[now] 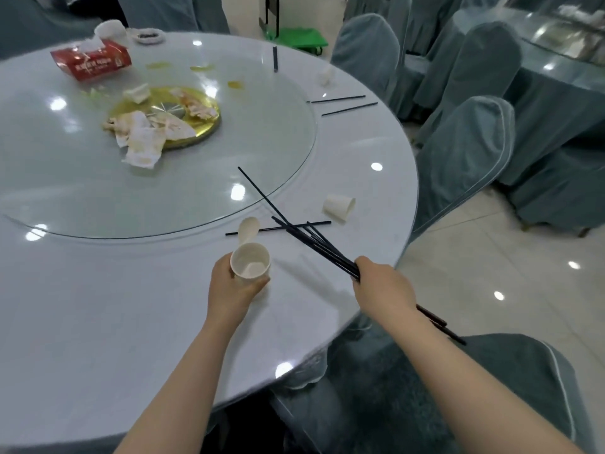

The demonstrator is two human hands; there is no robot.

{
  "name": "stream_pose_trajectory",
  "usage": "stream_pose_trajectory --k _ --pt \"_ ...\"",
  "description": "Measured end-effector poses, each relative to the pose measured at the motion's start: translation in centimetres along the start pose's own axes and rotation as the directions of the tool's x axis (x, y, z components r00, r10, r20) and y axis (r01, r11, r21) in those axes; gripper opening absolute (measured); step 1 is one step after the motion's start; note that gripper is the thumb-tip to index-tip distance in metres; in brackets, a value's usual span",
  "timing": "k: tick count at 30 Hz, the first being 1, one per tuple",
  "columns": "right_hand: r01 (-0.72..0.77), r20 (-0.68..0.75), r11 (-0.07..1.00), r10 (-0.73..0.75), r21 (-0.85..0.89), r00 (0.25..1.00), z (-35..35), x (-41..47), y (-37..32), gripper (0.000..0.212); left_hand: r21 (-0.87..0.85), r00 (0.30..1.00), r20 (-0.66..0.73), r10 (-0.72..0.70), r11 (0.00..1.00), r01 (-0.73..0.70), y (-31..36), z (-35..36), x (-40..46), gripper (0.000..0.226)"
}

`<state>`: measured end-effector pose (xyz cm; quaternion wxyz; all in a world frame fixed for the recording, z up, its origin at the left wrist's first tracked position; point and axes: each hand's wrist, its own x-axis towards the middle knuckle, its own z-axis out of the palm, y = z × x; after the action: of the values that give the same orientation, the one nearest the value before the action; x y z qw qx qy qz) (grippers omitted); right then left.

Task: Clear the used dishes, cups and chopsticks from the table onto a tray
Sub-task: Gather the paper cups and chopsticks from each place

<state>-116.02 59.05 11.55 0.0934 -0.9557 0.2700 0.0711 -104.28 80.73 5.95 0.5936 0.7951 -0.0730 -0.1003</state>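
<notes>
Near the glass turntable [157,152], just outside its near rim, the left hand [229,290] has its grip curled round a white paper cup [250,263], held upright above the table [98,322]. A white spoon [247,229] stands in this cup, bowl end up and tilted toward the turntable. The right hand [381,286] has its grip closed on a bundle of black chopsticks [314,240]; their tips fan out toward the turntable rim, and their butt ends project behind the wrist.

Items remaining, relative to the turntable:
- One loose chopstick [278,227] lies flat just outside the near rim, under the fanned tips.
- A second paper cup [339,206] lies on its side, near the rim on the right.
- Two more chopsticks [343,104] lie outside the far-right rim; another chopstick [275,59] lies at the far edge.
- A gold plate [203,126] with soiled napkins [140,142] sits at the centre; a red tissue box [91,62] rests on the far-left part.

No tray is in view.

Hazards, as judged:
- The bundle is splayed and unevenly gripped. Adding the loose chopstick with the same hand may let one or more sticks slide out.
- The fanned tips may knock the tipped cup off the table edge.
- The spoon stands high in a light cup; tilting may tip it out.
</notes>
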Motion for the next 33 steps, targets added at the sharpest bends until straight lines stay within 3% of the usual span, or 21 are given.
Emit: stream_pose_trajectory --k 3,9,20,24,29,33 --pt "0.002 0.045 1.0 -0.003 0.023 0.999 0.3 2.0 -0.8 0.012 0.023 0.997 0.043 -0.062 0.998 0.061 -1.7 -0.6 0.8 0.048" --pt "0.013 0.081 0.998 -0.018 0.057 0.997 1.5 4.9 -2.3 0.012 0.055 0.992 0.127 0.003 0.998 -0.01 -2.5 -0.3 0.7 0.046" --pt "0.045 0.075 0.997 -0.05 0.066 0.996 3.2 7.5 -3.1 0.016 0.104 0.991 0.124 -0.054 0.994 0.041 -4.9 -0.7 1.2 0.102" --pt "0.032 0.084 0.998 -0.036 0.047 0.996 3.7 7.9 -3.1 0.016 0.17 0.988 0.156 0.015 0.985 -0.042 -5.0 0.8 1.4 0.09" --pt "0.039 0.067 0.998 -0.042 0.05 0.997 3.5 9.0 -2.9 0.016 0.172 1.0 0.017 -0.012 0.985 0.009 -4.8 1.2 2.2 0.062" --pt "0.048 0.032 0.998 -0.049 0.031 0.998 3.6 10.4 -3.7 0.016 0.093 0.995 -0.097 -0.002 0.996 0.011 -4.4 -0.3 3.2 0.061"
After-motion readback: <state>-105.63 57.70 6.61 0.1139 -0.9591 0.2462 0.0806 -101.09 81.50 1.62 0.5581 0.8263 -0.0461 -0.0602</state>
